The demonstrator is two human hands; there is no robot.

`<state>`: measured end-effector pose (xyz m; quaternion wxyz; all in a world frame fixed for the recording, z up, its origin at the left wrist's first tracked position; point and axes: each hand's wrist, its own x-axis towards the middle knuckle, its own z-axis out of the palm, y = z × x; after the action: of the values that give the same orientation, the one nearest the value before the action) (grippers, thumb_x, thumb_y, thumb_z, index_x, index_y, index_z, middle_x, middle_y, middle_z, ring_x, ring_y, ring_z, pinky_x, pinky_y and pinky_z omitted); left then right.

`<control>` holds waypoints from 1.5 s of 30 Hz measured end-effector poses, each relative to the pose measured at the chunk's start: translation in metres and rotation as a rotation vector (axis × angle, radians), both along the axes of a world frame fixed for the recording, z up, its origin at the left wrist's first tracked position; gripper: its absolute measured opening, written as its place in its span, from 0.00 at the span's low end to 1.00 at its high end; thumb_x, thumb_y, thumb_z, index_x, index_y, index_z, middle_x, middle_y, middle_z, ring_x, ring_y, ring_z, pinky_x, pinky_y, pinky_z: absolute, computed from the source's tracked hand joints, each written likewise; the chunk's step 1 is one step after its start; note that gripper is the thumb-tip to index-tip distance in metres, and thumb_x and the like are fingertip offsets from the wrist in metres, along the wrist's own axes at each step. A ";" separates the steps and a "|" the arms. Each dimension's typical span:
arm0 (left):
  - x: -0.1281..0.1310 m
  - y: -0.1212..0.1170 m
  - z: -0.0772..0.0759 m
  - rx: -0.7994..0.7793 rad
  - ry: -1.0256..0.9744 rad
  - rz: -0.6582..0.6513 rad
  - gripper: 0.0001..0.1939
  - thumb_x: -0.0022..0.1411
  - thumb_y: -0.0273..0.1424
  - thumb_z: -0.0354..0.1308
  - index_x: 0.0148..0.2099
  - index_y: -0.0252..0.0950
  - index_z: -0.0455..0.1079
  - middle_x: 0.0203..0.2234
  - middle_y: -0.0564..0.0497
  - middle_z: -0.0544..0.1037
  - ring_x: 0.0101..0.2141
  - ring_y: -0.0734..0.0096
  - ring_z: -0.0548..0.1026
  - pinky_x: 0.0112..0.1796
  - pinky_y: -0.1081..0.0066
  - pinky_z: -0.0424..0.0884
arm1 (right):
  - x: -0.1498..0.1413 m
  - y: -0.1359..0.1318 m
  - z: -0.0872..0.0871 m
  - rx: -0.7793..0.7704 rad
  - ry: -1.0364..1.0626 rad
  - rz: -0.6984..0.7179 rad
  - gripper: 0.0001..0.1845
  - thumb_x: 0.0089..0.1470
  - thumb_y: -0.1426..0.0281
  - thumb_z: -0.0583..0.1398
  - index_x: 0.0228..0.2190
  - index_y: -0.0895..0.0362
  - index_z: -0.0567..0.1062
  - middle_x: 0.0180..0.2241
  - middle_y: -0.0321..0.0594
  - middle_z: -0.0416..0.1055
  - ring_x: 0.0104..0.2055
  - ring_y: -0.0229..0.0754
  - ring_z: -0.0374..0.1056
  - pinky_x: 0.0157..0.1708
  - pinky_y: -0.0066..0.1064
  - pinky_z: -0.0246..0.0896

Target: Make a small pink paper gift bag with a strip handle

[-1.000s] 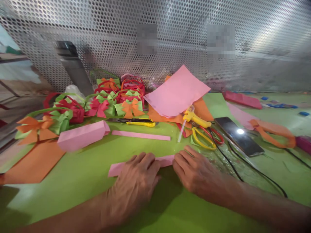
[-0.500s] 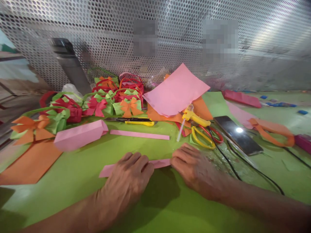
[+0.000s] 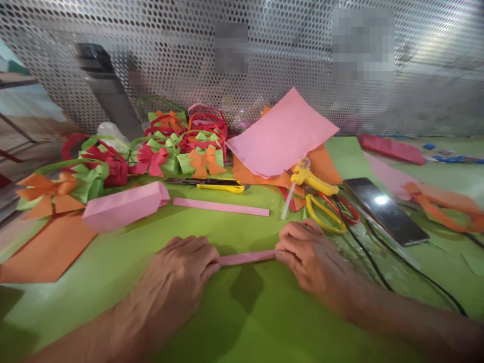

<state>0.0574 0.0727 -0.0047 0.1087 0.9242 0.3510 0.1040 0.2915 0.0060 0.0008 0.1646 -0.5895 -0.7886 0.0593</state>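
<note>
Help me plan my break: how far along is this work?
The bags look finished, with bows and handles. In hand: a folded strip between left hand and right hand. Apparently left: the pink box shows no handle or bow; flat strip lies loose.

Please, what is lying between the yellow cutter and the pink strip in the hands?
Between the yellow cutter and the held strip lies a flat pink strip, as the head view shows.

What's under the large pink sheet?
Orange paper shows from under the large pink sheet along its lower edge, and a small orange corner peeks out at its upper left. The rest underneath is covered; can't tell.
</note>
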 end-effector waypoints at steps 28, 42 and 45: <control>0.011 0.006 0.013 0.061 0.114 0.077 0.12 0.57 0.24 0.50 0.22 0.35 0.65 0.16 0.55 0.70 0.18 0.73 0.64 0.31 0.65 0.58 | 0.000 0.005 0.000 -0.028 -0.046 -0.145 0.13 0.46 0.80 0.56 0.15 0.57 0.65 0.25 0.34 0.63 0.28 0.37 0.59 0.37 0.37 0.49; 0.017 0.002 0.014 0.208 0.182 0.004 0.12 0.55 0.20 0.48 0.22 0.35 0.65 0.17 0.53 0.68 0.19 0.71 0.64 0.30 0.64 0.58 | 0.001 0.007 -0.001 -0.040 -0.039 -0.155 0.12 0.46 0.79 0.57 0.16 0.57 0.67 0.25 0.34 0.65 0.29 0.38 0.60 0.38 0.38 0.49; 0.017 0.000 0.012 0.309 0.237 -0.036 0.10 0.55 0.19 0.50 0.26 0.36 0.67 0.21 0.51 0.69 0.23 0.67 0.67 0.30 0.63 0.58 | 0.001 0.007 -0.001 -0.034 -0.035 -0.158 0.12 0.47 0.79 0.58 0.16 0.57 0.67 0.25 0.34 0.65 0.29 0.37 0.60 0.38 0.37 0.49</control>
<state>0.0741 0.0724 0.0071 -0.0750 0.9418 0.3245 0.0450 0.2929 0.0129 -0.0005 0.1449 -0.6534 -0.7414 0.0492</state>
